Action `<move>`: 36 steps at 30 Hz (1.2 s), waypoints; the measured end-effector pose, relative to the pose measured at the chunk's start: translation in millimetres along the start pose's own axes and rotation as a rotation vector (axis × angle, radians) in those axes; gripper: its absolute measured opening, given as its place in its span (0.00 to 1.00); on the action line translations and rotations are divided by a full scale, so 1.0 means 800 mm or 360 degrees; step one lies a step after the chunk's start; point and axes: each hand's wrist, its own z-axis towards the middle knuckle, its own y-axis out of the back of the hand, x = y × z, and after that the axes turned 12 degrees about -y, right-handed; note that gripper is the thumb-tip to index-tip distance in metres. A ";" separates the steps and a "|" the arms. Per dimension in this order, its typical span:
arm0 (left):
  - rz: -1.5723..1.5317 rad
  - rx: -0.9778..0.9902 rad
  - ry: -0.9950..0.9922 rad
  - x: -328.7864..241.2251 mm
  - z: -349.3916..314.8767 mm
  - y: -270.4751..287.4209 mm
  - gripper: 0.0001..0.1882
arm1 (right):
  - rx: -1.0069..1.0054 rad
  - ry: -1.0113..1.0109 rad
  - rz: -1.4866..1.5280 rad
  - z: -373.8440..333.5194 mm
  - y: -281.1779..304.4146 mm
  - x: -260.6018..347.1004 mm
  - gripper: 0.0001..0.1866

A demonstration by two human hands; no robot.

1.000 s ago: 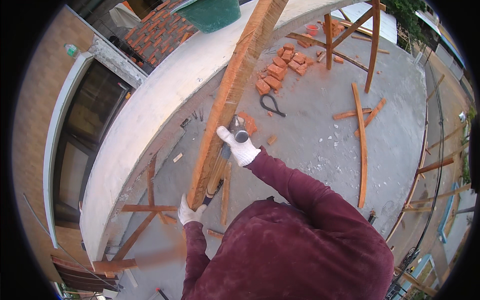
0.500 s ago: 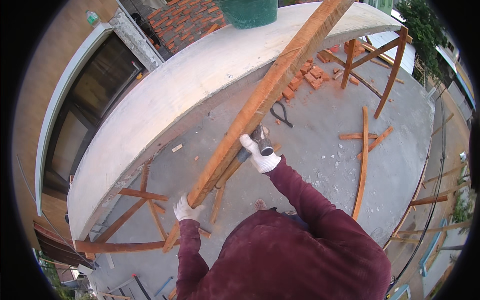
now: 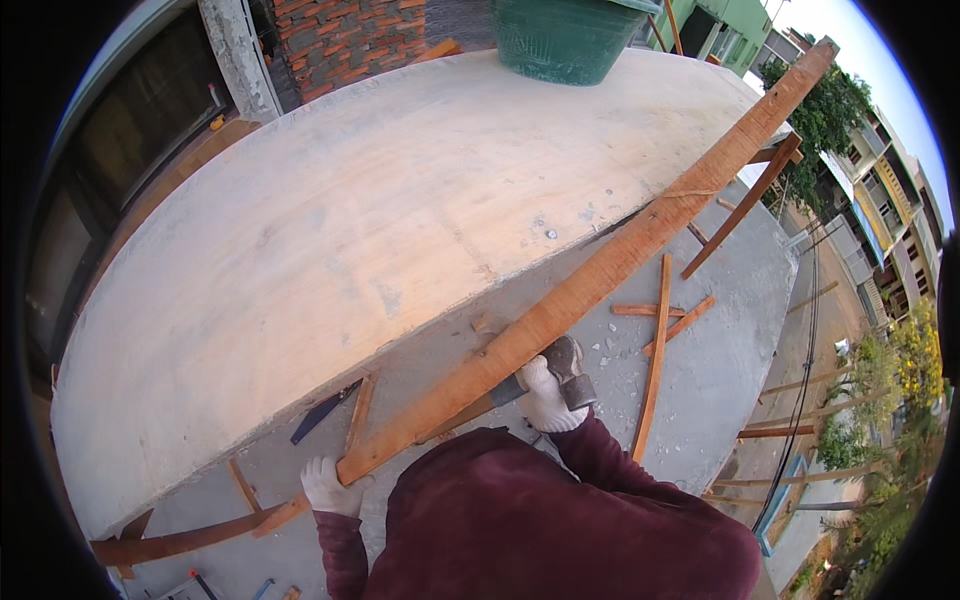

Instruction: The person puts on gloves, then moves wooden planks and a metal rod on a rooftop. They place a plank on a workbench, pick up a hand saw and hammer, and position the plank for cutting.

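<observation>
A long, rough wooden beam (image 3: 590,285) slants from lower left to upper right, crossing in front of the raised slab's edge. My left hand (image 3: 330,487), in a white knit glove, grips its lower end, fingers partly hidden by the wood. In my right hand (image 3: 546,398), also gloved, is a hammer (image 3: 572,378), held close to its worn metal head. The handle runs leftward beneath the beam. That hand is right by the beam's underside; whether it also bears the beam's weight I cannot tell.
A pale curved slab (image 3: 330,240) stands ahead at working height, with a green tub (image 3: 570,45) on its far edge. Loose timber strips (image 3: 655,350) lie on the concrete floor to the right. Bracing timber (image 3: 190,540) is at lower left, and a handsaw (image 3: 325,410) is under the slab.
The view has tilted up and shifted. The beam now lies flatter, its far end further right and in full sight. Both hands have come lower in the picture, keeping their holds.
</observation>
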 end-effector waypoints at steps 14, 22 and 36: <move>-0.0017 0.0318 -0.0461 0.142 -0.038 -0.102 0.29 | -0.0180 0.0012 0.0072 -0.012 -0.033 0.039 0.31; -0.0113 0.0026 -0.0490 0.087 -0.006 -0.061 0.23 | -0.0513 0.0142 0.0031 0.002 -0.042 0.063 0.28; -0.0295 0.0176 -0.0342 0.025 0.028 0.009 0.19 | -0.0656 0.0518 0.0012 0.030 0.013 0.054 0.41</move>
